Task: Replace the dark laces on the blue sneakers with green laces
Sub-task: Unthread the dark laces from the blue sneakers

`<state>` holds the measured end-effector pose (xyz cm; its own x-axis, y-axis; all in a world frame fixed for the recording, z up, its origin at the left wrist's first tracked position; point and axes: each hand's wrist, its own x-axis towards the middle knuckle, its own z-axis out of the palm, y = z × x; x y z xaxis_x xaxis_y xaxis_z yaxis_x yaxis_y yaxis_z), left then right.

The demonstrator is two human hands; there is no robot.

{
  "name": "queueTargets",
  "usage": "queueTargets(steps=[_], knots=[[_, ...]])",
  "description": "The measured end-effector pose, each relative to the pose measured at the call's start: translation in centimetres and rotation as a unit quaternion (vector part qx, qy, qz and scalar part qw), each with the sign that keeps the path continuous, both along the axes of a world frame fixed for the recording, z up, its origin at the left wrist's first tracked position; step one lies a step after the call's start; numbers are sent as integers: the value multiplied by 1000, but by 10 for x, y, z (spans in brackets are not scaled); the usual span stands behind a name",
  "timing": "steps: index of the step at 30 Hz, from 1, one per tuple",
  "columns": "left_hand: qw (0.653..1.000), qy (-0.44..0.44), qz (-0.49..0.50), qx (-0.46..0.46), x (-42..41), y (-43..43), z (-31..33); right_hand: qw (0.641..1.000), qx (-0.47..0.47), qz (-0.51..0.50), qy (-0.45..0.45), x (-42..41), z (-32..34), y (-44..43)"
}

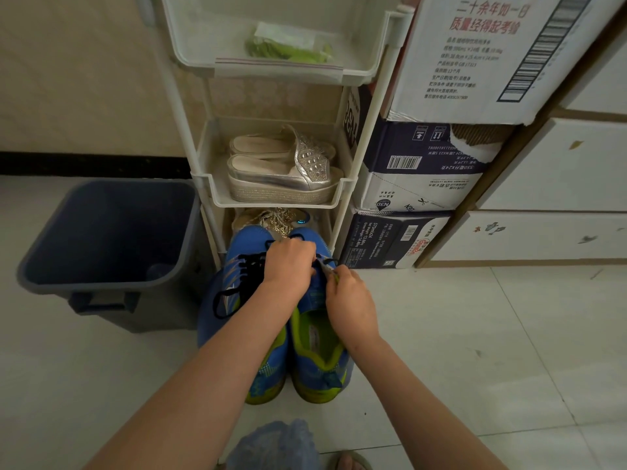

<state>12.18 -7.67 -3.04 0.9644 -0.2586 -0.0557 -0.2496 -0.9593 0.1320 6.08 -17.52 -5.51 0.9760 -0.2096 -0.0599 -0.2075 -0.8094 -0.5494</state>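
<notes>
So the left hand [288,264] and right hand [351,301] both pinch a dark lace [326,261], blue sneakers [237,254] on pale tile floor [475,351], shoe rack [343,193] just past the fingers.

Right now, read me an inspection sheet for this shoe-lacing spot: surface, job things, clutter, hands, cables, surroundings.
Surface: pale tiled floor; the sneakers stand on it.
Job's things: blue mesh sneakers with lime lining; dark laces threaded in the left one; green laces in a clear zip bag on the rack's top tray.
Clutter: grey-blue plastic bin; bluish plastic bag.
Hands: left hand and right hand both pinch the right sneaker's dark lace.
Cables: nothing seen.
Surroundings: white plastic rack holding silver platform sandals; stacked cardboard cartons; white cabinet.
</notes>
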Motion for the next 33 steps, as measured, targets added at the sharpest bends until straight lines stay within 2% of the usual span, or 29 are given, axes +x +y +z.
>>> queueTargets(steps=[3,5,7,8,10,12,14,15,16,17,18,20,21,22,23,25,29,31,33], knots=[[1000,-3,-1,-17,-1,-1,-4,1000,-5,0,0,0,0,0],[998,11,9,-68,-2,1,-8,1000,-3,-1,-1,0,0,0],[973,44,68,-218,-2,7,-10,1000,2,-2,-3,-1,1,0],[942,51,111,-314,-1,12,-9,1000,3,-2,-3,-1,1,0],[843,35,217,-491,-2,21,-2,1000,6,-1,-3,-1,0,1],[695,36,306,-650,-2,27,9,1000,8,-2,-3,-1,0,1],[546,75,316,-772,-5,27,21,1000,11,-5,-3,-1,0,1],[507,88,312,-798,-7,27,25,1000,13,-5,-3,-1,0,1],[507,96,308,-800,-9,28,26,1000,15,-5,-2,-1,-1,1],[553,99,301,-771,-13,28,29,1000,15,-6,-2,-1,-1,1],[639,97,283,-709,-15,29,25,1000,15,-7,-3,0,-1,1],[838,73,211,-498,-22,31,18,1000,14,-6,-4,0,-2,1],[903,64,165,-392,-24,31,14,1000,12,-6,-4,0,-1,1],[942,58,129,-304,-26,30,11,1000,12,-6,-2,0,-1,1],[963,55,105,-241,-28,28,12,1000,11,-6,0,1,0,1],[982,39,85,-164,-30,25,17,1000,10,-5,2,0,0,1],[989,40,83,-116,-26,29,27,1000,7,1,8,0,1,2],[984,48,85,-147,-25,35,29,1000,-1,5,14,0,3,2],[954,58,107,-273,-25,42,28,1000,-15,12,20,0,4,2]])
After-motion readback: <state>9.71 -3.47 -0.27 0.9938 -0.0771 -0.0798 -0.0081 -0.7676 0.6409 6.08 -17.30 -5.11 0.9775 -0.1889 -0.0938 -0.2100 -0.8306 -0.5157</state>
